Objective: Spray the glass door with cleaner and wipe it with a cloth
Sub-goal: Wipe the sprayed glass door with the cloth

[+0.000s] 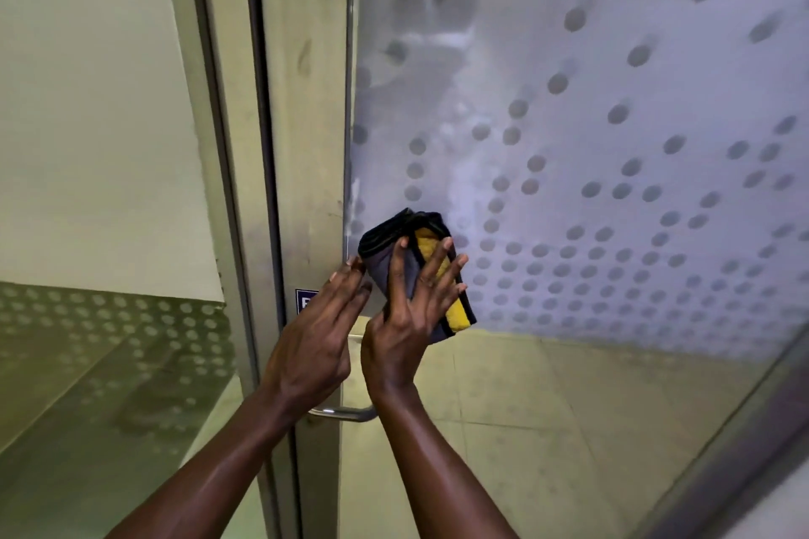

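Observation:
The glass door (591, 123) fills the right side, frosted with a pattern of grey dots and streaked with wet cleaner near its left edge. A folded cloth (455, 311), dark grey with a yellow face and black trim, is pressed flat against the glass low on the frosted part. My right hand (411, 311) lies over the cloth with its fingers spread, holding it on the pane. My left hand (319, 333) is just to the left, fingers extended, fingertips touching the cloth's left edge and the door's metal stile. No spray bottle is in view.
The door's metal stile (306, 123) and frame run down the middle, with a steel pull handle (346, 412) below my wrists and a small blue sign (304, 300) beside my left hand. A fixed dotted glass panel (109, 363) stands at the left. Tiled floor shows through the lower glass.

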Action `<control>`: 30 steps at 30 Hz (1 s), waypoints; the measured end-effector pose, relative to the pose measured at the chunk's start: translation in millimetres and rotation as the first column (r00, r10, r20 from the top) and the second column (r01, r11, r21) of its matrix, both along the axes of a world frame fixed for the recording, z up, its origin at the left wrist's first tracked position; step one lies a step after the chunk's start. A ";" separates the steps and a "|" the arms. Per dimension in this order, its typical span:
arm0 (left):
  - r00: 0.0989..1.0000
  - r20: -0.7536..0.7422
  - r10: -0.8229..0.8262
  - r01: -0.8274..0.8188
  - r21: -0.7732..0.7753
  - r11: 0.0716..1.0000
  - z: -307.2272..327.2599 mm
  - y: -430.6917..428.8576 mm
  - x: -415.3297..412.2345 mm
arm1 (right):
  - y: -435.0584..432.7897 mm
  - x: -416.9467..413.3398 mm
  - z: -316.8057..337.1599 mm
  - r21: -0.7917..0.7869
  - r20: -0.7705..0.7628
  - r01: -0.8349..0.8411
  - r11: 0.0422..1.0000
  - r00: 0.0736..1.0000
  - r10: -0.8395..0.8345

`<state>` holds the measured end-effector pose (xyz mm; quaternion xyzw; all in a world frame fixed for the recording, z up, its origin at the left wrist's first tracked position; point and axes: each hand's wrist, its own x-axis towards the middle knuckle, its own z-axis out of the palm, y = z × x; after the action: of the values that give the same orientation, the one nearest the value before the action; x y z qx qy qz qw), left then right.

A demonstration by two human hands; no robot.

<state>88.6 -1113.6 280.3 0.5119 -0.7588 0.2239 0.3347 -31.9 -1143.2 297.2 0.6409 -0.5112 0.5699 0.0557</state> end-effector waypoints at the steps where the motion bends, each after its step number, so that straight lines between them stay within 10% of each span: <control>1: 1.000 -0.006 -0.001 0.001 -0.013 1.000 -0.1 4.6 0.1 | 3.5 -1.3 -3.4 0.021 -0.039 -0.022 1.000 0.999 0.023; 6: 0.999 -0.046 0.004 -0.008 -0.085 0.996 -6.5 46.3 -1.8 | 26.1 -21.1 -30.0 0.137 -0.219 -0.173 0.975 0.955 0.200; 11: 0.986 -0.147 -0.078 0.056 -0.149 0.987 -6.8 66.3 -25.3 | 40.0 -79.4 -27.9 0.319 0.016 -0.445 0.837 0.885 0.465; 18: 0.981 -0.154 -0.121 0.136 0.094 0.986 -28.1 132.9 -29.5 | 121.3 -130.4 -38.9 0.682 0.180 -0.623 0.384 0.651 0.737; 30: 0.965 -0.263 -0.020 0.108 0.323 0.940 -12.2 151.1 -22.7 | 124.7 -182.9 -62.4 0.664 0.177 -0.627 0.407 0.661 0.729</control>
<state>65.9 -962.4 268.1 0.5607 -0.7525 0.0130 0.3452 -214.9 -1018.5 234.8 0.8034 -0.3704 0.2680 -0.3816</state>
